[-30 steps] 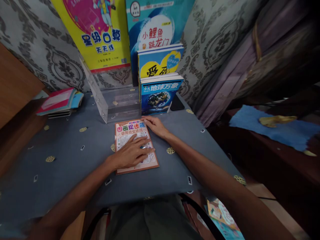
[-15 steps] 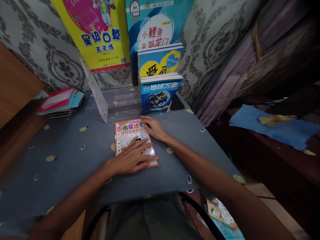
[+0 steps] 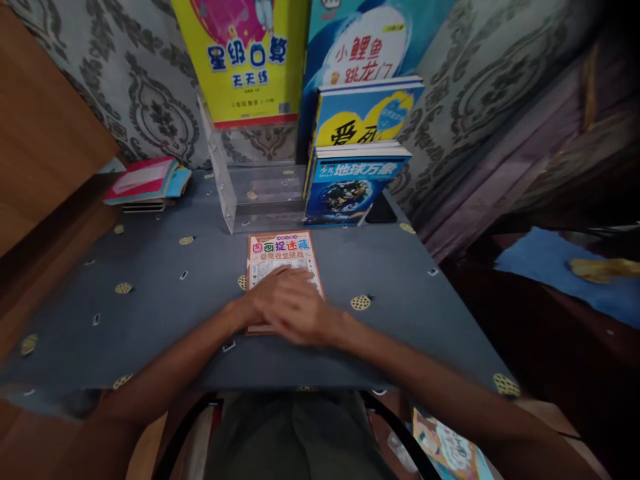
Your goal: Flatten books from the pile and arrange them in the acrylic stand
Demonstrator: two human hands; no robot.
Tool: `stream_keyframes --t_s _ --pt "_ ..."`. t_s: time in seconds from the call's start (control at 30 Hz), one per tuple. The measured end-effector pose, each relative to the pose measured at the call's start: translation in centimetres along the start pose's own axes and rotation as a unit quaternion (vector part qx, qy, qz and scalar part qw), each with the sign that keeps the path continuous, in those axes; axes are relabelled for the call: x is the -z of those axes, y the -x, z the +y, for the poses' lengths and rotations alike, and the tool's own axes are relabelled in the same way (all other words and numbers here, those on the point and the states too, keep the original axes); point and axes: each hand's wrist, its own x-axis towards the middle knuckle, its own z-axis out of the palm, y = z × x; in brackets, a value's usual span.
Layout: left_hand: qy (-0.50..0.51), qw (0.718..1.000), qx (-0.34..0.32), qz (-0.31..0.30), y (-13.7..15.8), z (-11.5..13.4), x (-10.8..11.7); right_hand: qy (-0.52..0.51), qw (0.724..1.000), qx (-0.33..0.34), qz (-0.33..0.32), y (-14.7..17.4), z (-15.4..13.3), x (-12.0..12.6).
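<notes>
A small book [image 3: 280, 245] with an orange-edged cover and colourful Chinese title lies flat on the table, close to me. My left hand [image 3: 261, 292] rests on its cover with the fingers stretched out toward the right, so the lower part of the cover is hidden. Over the left hand's back and fingers is my right hand [image 3: 299, 312], smeared by motion; how its fingers are set is unclear. Just behind the book stands a clear acrylic book stand [image 3: 267, 215], its right side filled by upright books, the front one a blue earth-picture book [image 3: 350, 193].
A yellow workbook [image 3: 250, 87] and a teal book [image 3: 370, 40] stand at the back. Several thin books [image 3: 145, 181] are stacked at the left. A dark flat object [image 3: 383, 211] lies beside the stand. The patterned tablecloth [image 3: 165, 313] covers the table. Off to the right is a blue cloth [image 3: 535, 260].
My right hand has left the book's upper right corner and moved down onto my left hand. The book sits straighter now. The view has shifted, so the stand appears further right.
</notes>
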Motion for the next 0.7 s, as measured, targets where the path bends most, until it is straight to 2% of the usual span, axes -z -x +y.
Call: stream_keyframes --t_s 0.03,0.07,0.17,0.23,0.5,0.7 --pt "-0.006 1.0 -0.01 -0.009 0.1 -0.1 -0.1 -0.017 0.997 0.062 -0.052 0.0 -1.5 -0.4" --pt "-0.014 0.999 -0.022 -0.021 0.1 -0.1 -0.1 -0.038 0.99 0.092 -0.105 0.1 -2.7 -0.8" --pt "-0.045 0.997 -0.036 -0.048 0.0 -0.1 0.1 -0.062 0.965 0.066 -0.248 0.4 -4.8 -1.4" --pt "-0.051 0.996 -0.036 -0.057 -0.1 0.0 0.3 -0.078 0.951 0.036 -0.296 0.6 -5.0 -1.3" --pt "-0.036 0.997 -0.016 -0.064 -0.1 0.1 0.3 -0.162 0.94 -0.081 -0.29 2.7 -4.4 2.3" --pt "-0.036 0.997 -0.025 -0.063 -0.1 0.1 0.2 -0.182 0.933 -0.187 -0.247 5.7 -4.5 5.8"
